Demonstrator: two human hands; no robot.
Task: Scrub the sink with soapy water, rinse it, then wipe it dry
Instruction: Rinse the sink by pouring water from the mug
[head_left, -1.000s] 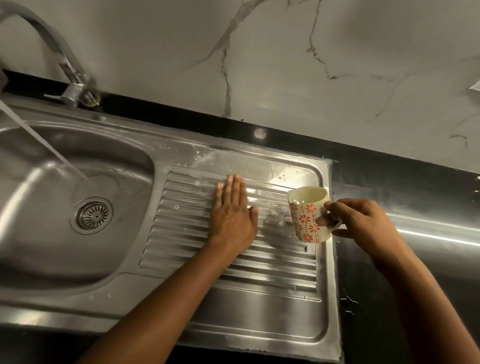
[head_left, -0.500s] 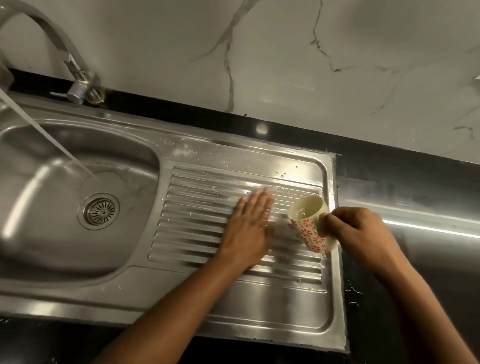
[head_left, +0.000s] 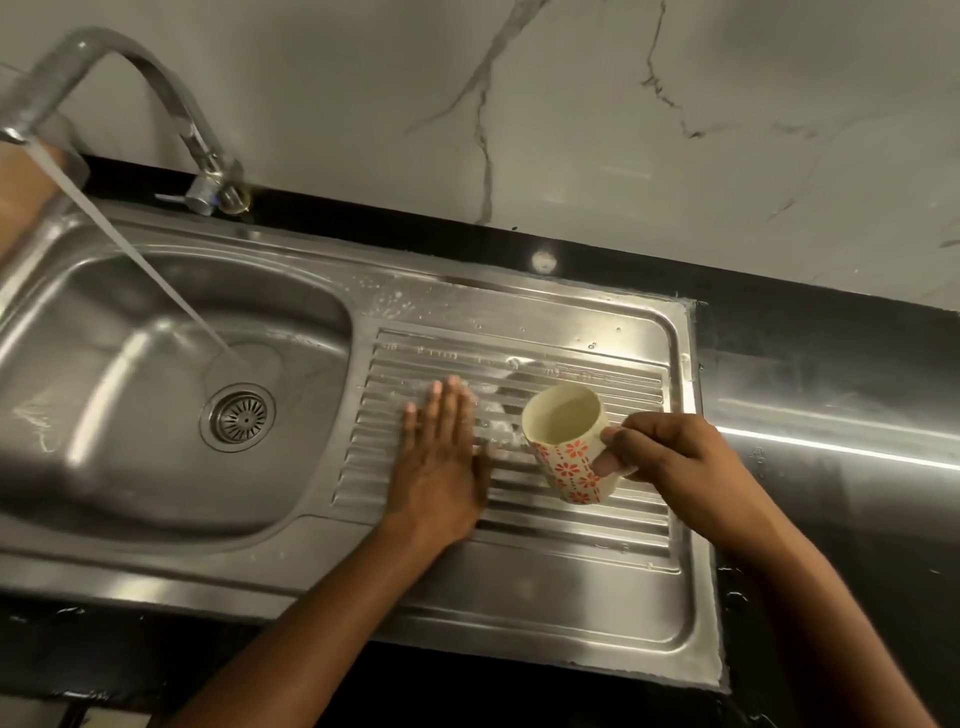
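A stainless steel sink (head_left: 119, 467) has its bowl at the left and a ribbed drainboard (head_left: 561, 525) at the right. My left hand (head_left: 441, 462) lies flat, fingers straight, on the wet ribs near the bowl. My right hand (head_left: 670, 457) grips the handle of a cream mug (head_left: 566, 441) with red flowers, tilted towards the left hand over the drainboard. Water and foam sit on the ribs between the hand and the mug. The tap (head_left: 130, 88) runs a stream into the bowl beside the drain strainer (head_left: 239, 415).
A black countertop (head_left: 831, 374) surrounds the sink and runs off to the right. A marble wall (head_left: 571, 114) stands right behind it. A brown object (head_left: 21, 187) shows at the far left edge behind the tap spout.
My left hand has slid leftwards over the ribs. The mug has tipped further, its mouth now facing up and left. The view has shifted so more of the tap shows.
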